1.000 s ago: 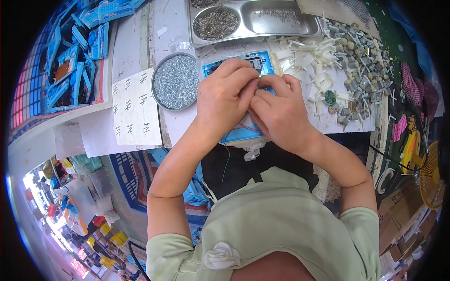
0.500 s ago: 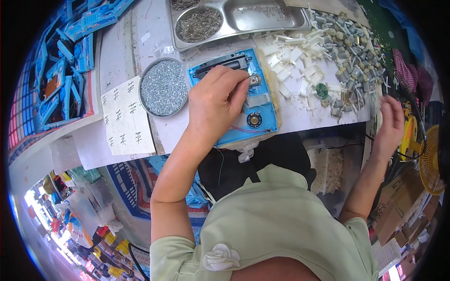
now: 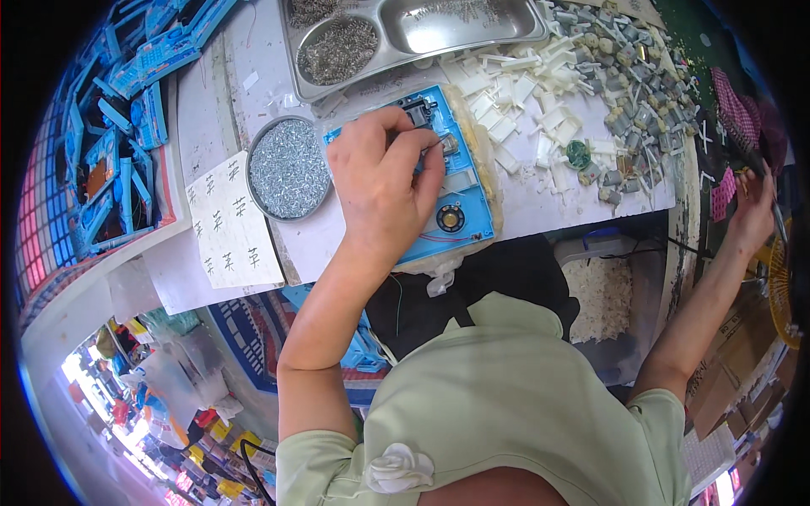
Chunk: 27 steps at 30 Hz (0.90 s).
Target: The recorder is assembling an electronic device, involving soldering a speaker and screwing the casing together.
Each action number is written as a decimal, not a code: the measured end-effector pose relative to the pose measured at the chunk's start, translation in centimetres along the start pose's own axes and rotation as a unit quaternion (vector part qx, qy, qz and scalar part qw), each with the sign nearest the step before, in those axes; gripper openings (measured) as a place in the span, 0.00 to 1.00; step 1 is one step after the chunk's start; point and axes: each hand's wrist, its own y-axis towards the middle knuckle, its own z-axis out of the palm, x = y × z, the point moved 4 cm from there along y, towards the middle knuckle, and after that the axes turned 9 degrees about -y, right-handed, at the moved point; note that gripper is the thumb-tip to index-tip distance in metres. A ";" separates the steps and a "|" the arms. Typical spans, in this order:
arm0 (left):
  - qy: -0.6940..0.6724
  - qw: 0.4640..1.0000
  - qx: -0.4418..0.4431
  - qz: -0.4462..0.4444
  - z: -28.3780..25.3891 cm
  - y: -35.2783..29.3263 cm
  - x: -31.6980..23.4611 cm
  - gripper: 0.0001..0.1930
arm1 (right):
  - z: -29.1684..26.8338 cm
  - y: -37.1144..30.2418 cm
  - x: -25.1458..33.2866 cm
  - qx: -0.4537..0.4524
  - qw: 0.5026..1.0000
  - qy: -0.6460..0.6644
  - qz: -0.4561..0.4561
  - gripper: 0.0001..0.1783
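Note:
On the padded work spot near the table's front edge lies a blue plastic casing [image 3: 474,190] with a small round speaker [image 3: 450,218] and wires in it. My left hand [image 3: 384,173] bends over its upper part, thumb and fingertips pinched beside a small grey motor [image 3: 450,145]. What the fingertips hold, if anything, is hidden. Out at the far right, my right hand [image 3: 751,211] is raised, its fingers closed around a dark, slender tool [image 3: 756,160] whose kind I cannot make out.
A round tray of small silvery screws [image 3: 289,169] sits left of the casing, beside a sheet of handwritten paper [image 3: 232,223]. Behind is a steel compartment tray [image 3: 462,52]. White plastic parts [image 3: 557,122] and grey motors [image 3: 633,101] lie heaped at right; blue casings [image 3: 152,118] fill a crate at left.
My right hand has moved outward and up to the right, from open air to the dark tool. The left hand stays over the casing, its fingers slightly shifted. The whole view has moved a little.

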 end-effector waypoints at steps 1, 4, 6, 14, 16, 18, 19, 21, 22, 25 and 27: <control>0.009 1.000 -0.001 -0.011 0.0 0.0 0.1 0.09 | -0.4 -1.6 1.3 0.019 0.998 -0.053 -0.008 0.23; -0.021 1.000 -0.010 -0.016 0.5 -0.4 1.2 0.09 | -4.7 -4.8 2.8 -0.065 0.998 0.007 -0.001 0.24; -0.036 0.999 -0.013 -0.027 0.4 -0.4 1.5 0.08 | -9.5 -4.8 0.7 -0.073 0.997 0.033 -0.015 0.22; -0.035 0.999 0.014 -0.040 0.3 0.0 1.1 0.07 | 10.7 -20.9 6.6 0.228 0.956 0.038 -0.181 0.20; -0.036 0.999 0.012 -0.036 0.4 0.1 1.3 0.07 | 15.0 -23.1 8.4 0.334 0.927 0.086 -0.150 0.20; -0.037 0.998 0.019 -0.040 0.3 0.1 1.3 0.08 | 17.5 -24.3 8.9 0.382 0.907 0.115 -0.136 0.20; -0.036 0.998 0.022 -0.043 0.2 0.0 1.3 0.08 | 18.0 -24.5 8.9 0.400 0.899 0.119 -0.135 0.20; -0.042 0.998 0.006 -0.038 0.4 0.0 1.4 0.08 | 18.9 -24.8 8.9 0.428 0.884 0.117 -0.145 0.19; -0.045 0.998 -0.002 -0.034 0.5 -0.1 1.5 0.08 | 19.1 -25.0 8.9 0.438 0.879 0.110 -0.153 0.19; -0.040 0.998 0.002 -0.040 0.7 -0.2 1.6 0.08 | 19.6 -25.8 8.9 0.444 0.877 0.109 -0.149 0.18; -0.043 0.998 0.006 -0.039 0.7 -0.1 1.5 0.08 | 19.7 -25.9 9.0 0.447 0.872 0.094 -0.177 0.18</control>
